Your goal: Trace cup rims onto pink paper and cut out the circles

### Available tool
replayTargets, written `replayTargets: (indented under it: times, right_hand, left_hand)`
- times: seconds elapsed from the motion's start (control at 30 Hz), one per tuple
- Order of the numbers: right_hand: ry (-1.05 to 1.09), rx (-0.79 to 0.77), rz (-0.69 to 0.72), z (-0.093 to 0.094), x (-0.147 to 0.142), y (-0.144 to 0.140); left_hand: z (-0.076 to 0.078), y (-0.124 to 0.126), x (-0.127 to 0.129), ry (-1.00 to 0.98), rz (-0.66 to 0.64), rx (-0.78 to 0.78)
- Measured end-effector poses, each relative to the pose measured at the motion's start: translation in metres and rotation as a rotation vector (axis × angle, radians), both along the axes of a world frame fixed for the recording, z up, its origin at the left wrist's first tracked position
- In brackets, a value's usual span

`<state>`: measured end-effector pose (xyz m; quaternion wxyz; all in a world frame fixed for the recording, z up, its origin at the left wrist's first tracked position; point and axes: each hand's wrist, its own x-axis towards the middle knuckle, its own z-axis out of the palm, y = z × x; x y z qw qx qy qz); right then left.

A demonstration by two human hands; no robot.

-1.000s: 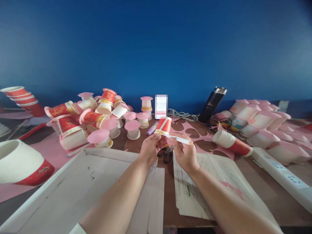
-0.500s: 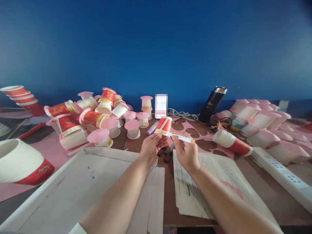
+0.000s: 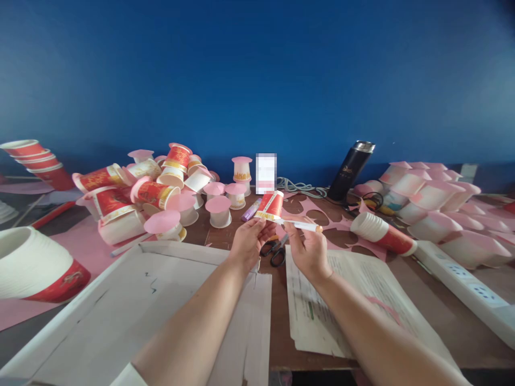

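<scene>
A small paper cup, red with a pale patterned band down its side and gold trim along the near edge, is held tilted above the surface, in the middle of the view. The left hand has its thumb and fingers closed on the gold-trimmed edge. The right hand pinches a white pen with an orange end, its fingers drawn in around the barrel; the other end points at the cup's near edge, and whether it touches cannot be told.

There is one pair of scissors with dark handles between the wrists, one black flask, one power strip and one purple object just beside the cup. Three red-and-white stacks of nested cups show: two at left, one lying at right. The pink-topped cups piled on both sides overlap too much to count.

The left fingertips are partly behind the cup, and the scissor blades run toward the right hand. A pixelated block masks whatever stands behind the cup. The nearer left stack and the power strip are cut off by the frame's edges.
</scene>
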<state>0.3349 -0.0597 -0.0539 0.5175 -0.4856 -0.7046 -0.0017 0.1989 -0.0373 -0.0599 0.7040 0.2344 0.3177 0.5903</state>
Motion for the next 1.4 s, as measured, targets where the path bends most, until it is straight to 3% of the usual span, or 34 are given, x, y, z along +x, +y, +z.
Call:
replayTargets:
  times: [0.27,0.4,0.5,0.6,0.67,0.77,0.87,1.0,1.13,1.4]
  right_hand:
    - [0.021,-0.005,-0.056,0.0,0.0,0.001]
    - [0.026,-0.014,0.025,0.001,-0.001,-0.001]
    - [0.204,-0.054,0.044,0.002,-0.002,0.0]
    - [0.616,-0.213,0.024,0.0,0.001,0.008]
    - [0.918,-0.421,0.041,-0.004,0.004,0.016]
    - [1.229,-0.771,0.187,-0.007,0.008,0.025]
    - [1.416,-0.938,0.333,-0.005,0.01,0.027]
    - [1.544,-0.994,0.407,-0.001,0.01,0.026]
    - [1.616,-1.01,0.469,-0.004,0.011,0.028]
    - [1.545,-0.911,0.449,-0.01,0.008,0.03]
  left_hand:
    - [0.0,0.001,0.0,0.008,0.003,-0.012]
    - [-0.002,0.001,-0.001,-0.018,0.01,-0.006]
    - [-0.002,0.003,-0.004,-0.075,0.03,-0.004]
    - [0.001,0.004,-0.008,-0.17,0.051,0.005]
    - [0.003,0.005,-0.01,-0.229,0.028,-0.001]
    - [0.005,0.003,-0.011,-0.273,-0.062,-0.015]
    - [0.004,0.0,-0.01,-0.231,-0.157,-0.02]
    - [0.002,-0.002,-0.008,-0.16,-0.219,-0.03]
    - [0.002,-0.003,-0.006,-0.13,-0.188,-0.044]
    - [-0.002,-0.005,0.003,0.021,-0.268,0.113]
